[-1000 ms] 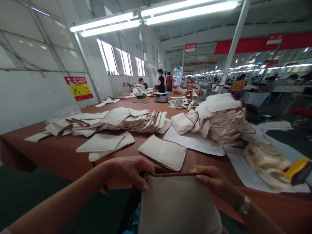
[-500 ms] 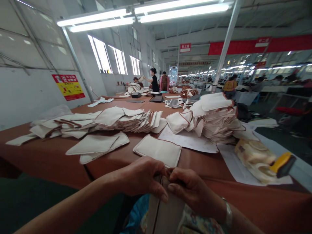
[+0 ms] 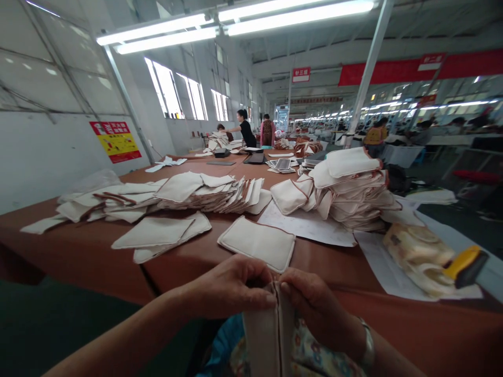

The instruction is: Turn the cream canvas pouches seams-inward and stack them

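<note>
Between my hands, just off the table's near edge, hangs a cream fabric piece (image 3: 261,335) with a dark lengthwise gap or seam down it. My left hand (image 3: 239,285) pinches its upper end, thumb over the front. Close beside it, my right hand (image 3: 308,298) grips the same end from the right; a bracelet circles that wrist. On the table right behind my fingers lies a flat cream fabric panel (image 3: 257,242) with brown edging on its far side. To its left, a few similar panels (image 3: 157,233) overlap. My fingers hide the top of the held piece.
The brown-covered table (image 3: 220,256) bears a long row of cream panels (image 3: 196,191) and a tall stack (image 3: 349,193) at right. Paper sheets (image 3: 314,228), a plastic-wrapped bundle (image 3: 416,254) and a yellow-and-black tool (image 3: 466,264) lie right. Farther back, a person in black (image 3: 247,131) stands beside the table.
My fingers have shifted on the top of the fabric piece, and its dark line now runs between my two hands. The view has turned slightly left. A far person's arm has moved.
</note>
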The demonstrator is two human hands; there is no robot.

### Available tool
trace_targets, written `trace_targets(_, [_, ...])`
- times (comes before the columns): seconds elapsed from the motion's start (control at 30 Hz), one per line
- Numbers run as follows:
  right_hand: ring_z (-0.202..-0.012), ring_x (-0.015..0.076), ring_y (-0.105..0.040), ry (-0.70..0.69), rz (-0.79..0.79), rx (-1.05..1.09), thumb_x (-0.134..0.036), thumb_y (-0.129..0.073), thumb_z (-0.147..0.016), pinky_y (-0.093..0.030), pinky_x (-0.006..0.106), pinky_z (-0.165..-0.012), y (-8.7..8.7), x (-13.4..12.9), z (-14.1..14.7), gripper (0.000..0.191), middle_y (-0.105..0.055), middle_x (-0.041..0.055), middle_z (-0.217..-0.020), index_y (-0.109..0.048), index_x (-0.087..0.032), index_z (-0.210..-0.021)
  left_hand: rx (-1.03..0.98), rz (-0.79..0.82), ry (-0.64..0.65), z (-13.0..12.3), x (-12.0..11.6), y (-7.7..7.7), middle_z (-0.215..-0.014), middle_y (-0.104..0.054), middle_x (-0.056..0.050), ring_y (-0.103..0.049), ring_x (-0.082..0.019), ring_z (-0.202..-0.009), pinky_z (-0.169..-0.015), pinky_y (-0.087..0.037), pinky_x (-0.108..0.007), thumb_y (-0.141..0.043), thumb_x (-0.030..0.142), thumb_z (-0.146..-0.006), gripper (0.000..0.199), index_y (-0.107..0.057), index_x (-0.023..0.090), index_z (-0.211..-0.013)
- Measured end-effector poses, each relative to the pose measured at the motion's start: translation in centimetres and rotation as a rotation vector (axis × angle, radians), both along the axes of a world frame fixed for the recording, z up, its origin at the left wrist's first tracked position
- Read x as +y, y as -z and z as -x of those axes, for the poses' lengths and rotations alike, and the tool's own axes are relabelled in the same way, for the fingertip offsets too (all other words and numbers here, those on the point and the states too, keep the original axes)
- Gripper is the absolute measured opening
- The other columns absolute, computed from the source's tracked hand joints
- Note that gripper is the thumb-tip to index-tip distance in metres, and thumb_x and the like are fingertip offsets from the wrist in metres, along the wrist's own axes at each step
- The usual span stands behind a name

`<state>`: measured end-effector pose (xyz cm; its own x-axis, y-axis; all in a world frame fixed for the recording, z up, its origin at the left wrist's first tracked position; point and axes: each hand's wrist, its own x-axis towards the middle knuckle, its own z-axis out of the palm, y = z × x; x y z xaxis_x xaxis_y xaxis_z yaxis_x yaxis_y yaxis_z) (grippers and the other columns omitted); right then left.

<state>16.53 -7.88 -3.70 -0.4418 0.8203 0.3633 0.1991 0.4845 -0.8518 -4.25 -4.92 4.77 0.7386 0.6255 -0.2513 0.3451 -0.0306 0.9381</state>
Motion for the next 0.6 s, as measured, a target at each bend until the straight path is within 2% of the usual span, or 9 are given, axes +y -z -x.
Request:
trace_targets(0.07, [-0.069,0.0105,-0.047,0.008,0.040,0.013,-0.036,-0.040,-0.099,-0.037,0.024,-0.064,0.1,-0.3,-0.1,0.029,-0.054,-0.0003,-0.077,-0.054,-0.018,-0.083,0.005,0.008,-0.038,-0.1,-0.1,0.9,-0.069,-0.046,0.003,-0.035,-0.009,-0.062,-0.053,-0.025,-0.021,-0.072,0.041,-0.075,0.033,-0.058,0.012,-0.083])
trace_targets(0.17, [-0.069,0.0103,-0.046,-0.001,0.096,0.057,-0.038,-0.041,-0.099,-0.038,0.023,-0.063,0.0,-0.6,-0.2,0.029,-0.053,-0.0005,-0.078,-0.055,-0.018,-0.085,0.026,-0.002,-0.084,-0.2,-0.1,1.7,-0.066,-0.044,0.004,-0.032,-0.008,-0.060,-0.052,-0.022,-0.023,-0.070,0.038,-0.076,0.029,-0.059,0.011,-0.081])
trace_targets(0.4, [-0.076,0.0119,-0.046,-0.007,0.290,0.127,-0.044,-0.043,-0.096,-0.040,0.024,-0.068,0.2,-0.4,-0.9,0.029,-0.054,-0.0001,-0.084,-0.057,-0.018,-0.096,0.027,0.062,-0.141,-1.1,0.1,2.3,-0.070,-0.052,0.000,-0.039,-0.010,-0.063,-0.055,-0.026,-0.023,-0.064,0.029,-0.071,0.021,-0.062,0.010,-0.081])
trace_targets(0.5, [-0.075,0.0121,-0.043,-0.025,0.291,0.137,-0.050,-0.049,-0.092,-0.038,0.024,-0.065,-0.3,-0.2,-1.2,0.033,-0.050,-0.0009,-0.082,-0.054,-0.018,-0.096,0.093,0.007,-0.152,-1.8,0.0,2.3,-0.068,-0.051,0.001,-0.039,-0.010,-0.061,-0.052,-0.027,-0.022,-0.061,0.028,-0.071,0.020,-0.062,0.010,-0.079])
trace_targets(0.6, [-0.069,0.0103,-0.038,-0.019,0.268,0.079,-0.044,-0.059,-0.087,-0.034,0.023,-0.060,-0.9,0.1,-1.3,0.029,-0.047,-0.0027,-0.077,-0.051,-0.017,-0.086,0.146,-0.104,-0.149,-2.4,0.1,2.1,-0.066,-0.050,0.003,-0.037,-0.009,-0.060,-0.049,-0.026,-0.021,-0.058,0.025,-0.072,0.015,-0.060,0.011,-0.076])
